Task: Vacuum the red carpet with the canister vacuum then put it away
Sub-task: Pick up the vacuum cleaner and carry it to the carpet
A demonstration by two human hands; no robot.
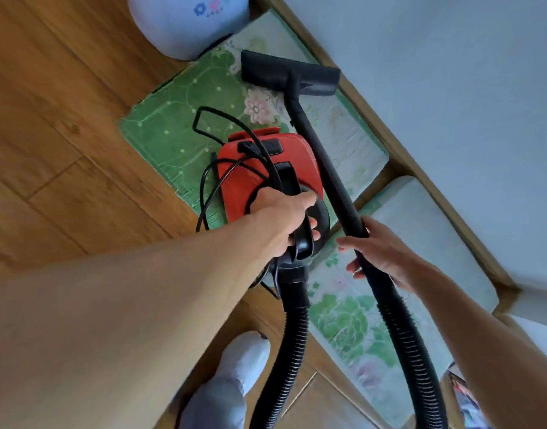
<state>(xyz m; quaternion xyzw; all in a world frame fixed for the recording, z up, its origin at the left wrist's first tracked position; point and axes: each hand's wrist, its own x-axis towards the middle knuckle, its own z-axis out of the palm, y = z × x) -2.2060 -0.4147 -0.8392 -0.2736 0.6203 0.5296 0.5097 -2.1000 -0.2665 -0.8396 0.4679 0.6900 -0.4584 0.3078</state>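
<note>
The red canister vacuum (244, 171) is over a green floral mat (173, 131). My left hand (284, 218) grips its black carry handle (303, 239). My right hand (380, 255) holds the black wand (321, 156) where it meets the ribbed hose (408, 342). The wand runs up to the black floor nozzle (284, 72), which lies at the mat's far edge by the wall. The black power cord (216, 181) is looped loosely over the canister's top. No red carpet is in view.
Wooden floor (65, 134) spreads to the left. A white wall (451, 103) with a wooden skirting runs along the right. A white round object with flower prints (188, 23) stands at the top. A second green mat (352, 320) lies lower right; my foot in a light sock (247, 357) is below.
</note>
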